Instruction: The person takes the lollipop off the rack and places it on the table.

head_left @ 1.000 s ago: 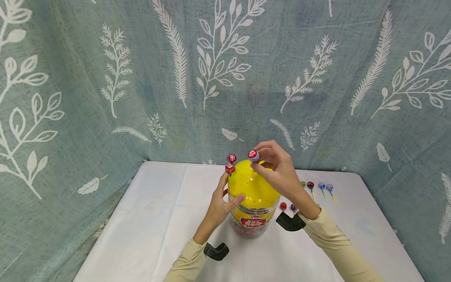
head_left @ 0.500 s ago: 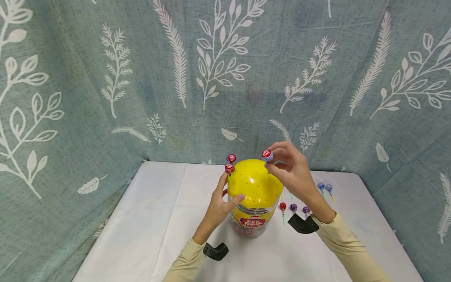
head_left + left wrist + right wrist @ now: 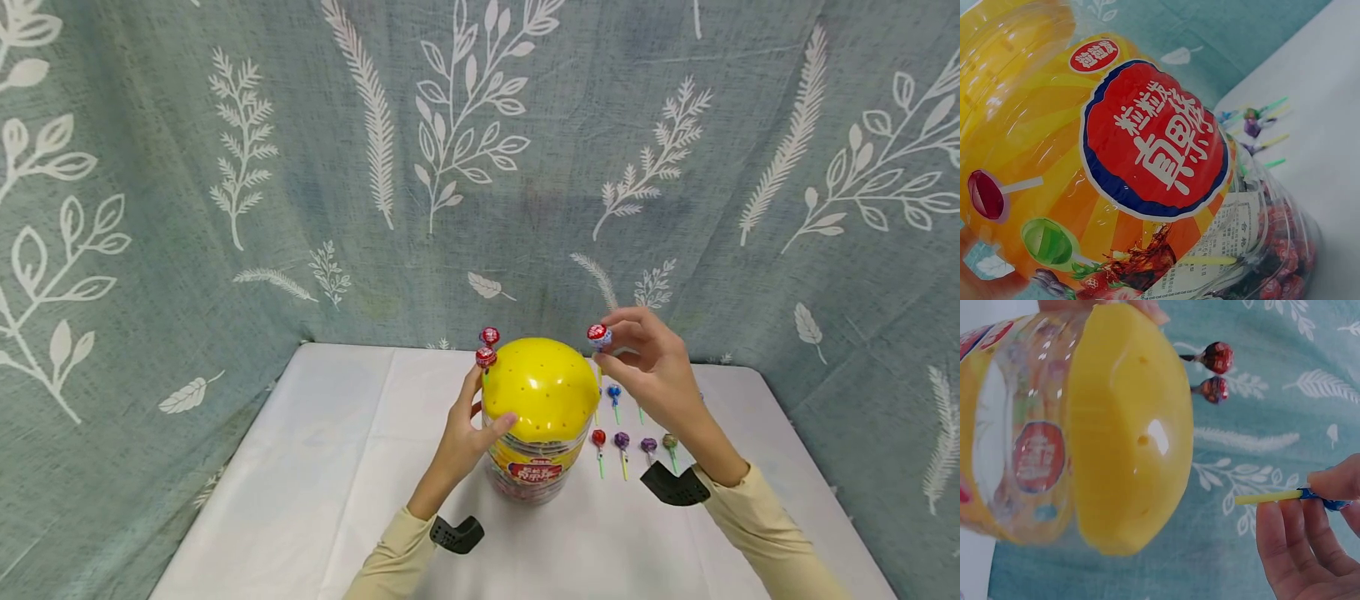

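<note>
A clear plastic candy jar (image 3: 531, 487) with a yellow domed lid (image 3: 543, 387) stands upright on the table. My left hand (image 3: 465, 437) holds it at the left side, thumb on the lid's front edge. Small holes dot the lid. Two red-wrapped lollipops, a rear one (image 3: 490, 337) and a front one (image 3: 486, 357), stick up from its left edge. Right of the lid, my right hand (image 3: 654, 371) pinches a lollipop (image 3: 597, 335) with a red and blue wrapper. In the right wrist view, its yellow stick (image 3: 1266, 498) points toward the lid side, apart from it.
Several lollipops lie in rows on the white table (image 3: 375, 467) right of the jar, among them a red one (image 3: 598, 438), a purple one (image 3: 622, 441) and a blue one (image 3: 614, 391). My right forearm covers some. A leaf-patterned curtain (image 3: 480, 167) hangs behind.
My right hand has moved right with the lollipop, from over the lid to beyond its right edge, uncovering more table lollipops. The left hand stays on the jar.
</note>
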The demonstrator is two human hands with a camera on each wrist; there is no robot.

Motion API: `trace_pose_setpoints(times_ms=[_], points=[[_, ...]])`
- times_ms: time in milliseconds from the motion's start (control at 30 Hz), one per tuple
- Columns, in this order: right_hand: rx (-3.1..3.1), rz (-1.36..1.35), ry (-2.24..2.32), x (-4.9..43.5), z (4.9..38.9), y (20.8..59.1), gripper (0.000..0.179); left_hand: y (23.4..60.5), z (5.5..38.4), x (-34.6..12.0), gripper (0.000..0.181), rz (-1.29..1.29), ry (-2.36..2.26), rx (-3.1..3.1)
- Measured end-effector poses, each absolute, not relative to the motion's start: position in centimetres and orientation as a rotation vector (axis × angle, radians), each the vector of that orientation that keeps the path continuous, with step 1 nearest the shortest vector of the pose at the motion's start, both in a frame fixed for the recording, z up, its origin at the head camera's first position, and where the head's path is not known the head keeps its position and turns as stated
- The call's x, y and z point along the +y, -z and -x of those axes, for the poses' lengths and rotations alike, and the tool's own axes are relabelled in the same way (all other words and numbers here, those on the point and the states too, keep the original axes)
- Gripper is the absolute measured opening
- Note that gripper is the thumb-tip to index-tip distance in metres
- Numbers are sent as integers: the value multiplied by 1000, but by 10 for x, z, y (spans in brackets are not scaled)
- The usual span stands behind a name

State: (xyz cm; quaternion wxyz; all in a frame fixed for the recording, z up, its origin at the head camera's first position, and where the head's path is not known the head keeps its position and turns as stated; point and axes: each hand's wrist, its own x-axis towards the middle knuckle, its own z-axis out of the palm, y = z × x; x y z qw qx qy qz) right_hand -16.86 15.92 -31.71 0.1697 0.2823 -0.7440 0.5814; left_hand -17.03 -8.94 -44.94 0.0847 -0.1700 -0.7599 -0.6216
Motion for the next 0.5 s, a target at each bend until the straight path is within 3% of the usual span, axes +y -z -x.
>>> trace_pose_setpoints(times_ms=[333,500], points=[[-2183,-686,-1591,182,161,324,38,449,170,-90,81,511,1860,-2284],[-2188,-685,-1596,192,160,332,37,431,160,-89,81,508,1887,-2298]])
